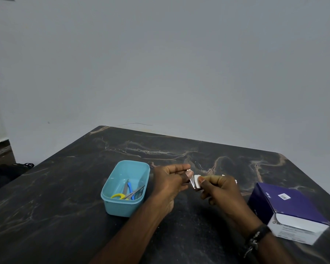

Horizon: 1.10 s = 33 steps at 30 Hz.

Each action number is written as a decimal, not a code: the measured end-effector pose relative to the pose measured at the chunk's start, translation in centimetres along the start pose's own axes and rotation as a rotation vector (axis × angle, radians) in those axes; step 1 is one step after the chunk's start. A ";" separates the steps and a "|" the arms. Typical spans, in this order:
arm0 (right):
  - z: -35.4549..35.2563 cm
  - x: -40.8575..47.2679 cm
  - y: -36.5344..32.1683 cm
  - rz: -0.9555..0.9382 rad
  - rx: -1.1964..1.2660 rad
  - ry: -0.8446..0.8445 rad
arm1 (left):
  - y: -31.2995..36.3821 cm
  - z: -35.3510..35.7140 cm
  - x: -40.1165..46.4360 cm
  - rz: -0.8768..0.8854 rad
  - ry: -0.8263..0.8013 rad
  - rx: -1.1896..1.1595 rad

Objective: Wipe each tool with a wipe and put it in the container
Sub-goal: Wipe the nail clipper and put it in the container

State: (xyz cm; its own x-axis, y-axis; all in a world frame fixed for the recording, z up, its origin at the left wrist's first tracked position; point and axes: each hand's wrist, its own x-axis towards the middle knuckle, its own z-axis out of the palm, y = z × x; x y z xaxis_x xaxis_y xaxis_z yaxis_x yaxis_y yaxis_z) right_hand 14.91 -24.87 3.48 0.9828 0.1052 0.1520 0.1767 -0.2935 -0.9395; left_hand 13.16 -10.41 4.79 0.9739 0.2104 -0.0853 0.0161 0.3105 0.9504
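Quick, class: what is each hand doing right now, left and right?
Left hand: closed on a small metal tool.
Right hand: closed on a white wipe, pressed against that tool.

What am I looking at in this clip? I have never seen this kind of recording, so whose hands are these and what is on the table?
There is one picture, from a camera worn on a person's head, looking down at their bare hands over a dark marbled table. The left hand holds a small metal tool; the right hand presses a white wipe against it. Left of the hands, a blue container holds scissors and other tools. At right lies a purple and white box.
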 end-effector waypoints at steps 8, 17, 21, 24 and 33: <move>0.6 -0.3 -0.1 0.048 0.042 -0.063 | -0.2 0.1 -0.1 0.014 -0.028 0.012; 0.6 -0.3 -0.1 0.089 0.117 -0.145 | -0.3 0.5 -0.2 0.051 -0.002 -0.020; 0.6 -0.7 -0.7 0.123 0.168 -0.201 | -0.1 0.4 -0.1 0.054 0.014 -0.060; 0.3 -0.6 -0.8 0.117 0.212 -0.157 | -0.2 0.4 -0.1 0.033 -0.037 -0.041; 0.3 -0.7 -1.0 0.132 0.285 -0.176 | 0.0 0.3 0.0 0.026 -0.047 -0.067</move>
State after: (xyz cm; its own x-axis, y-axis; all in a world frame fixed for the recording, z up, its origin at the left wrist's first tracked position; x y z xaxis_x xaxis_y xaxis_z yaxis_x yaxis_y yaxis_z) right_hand 14.06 -24.40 4.25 0.9674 0.2531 -0.0084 0.0023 -0.0418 -0.9991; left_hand 13.24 -10.73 4.89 0.9833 0.1760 -0.0453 -0.0228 0.3671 0.9299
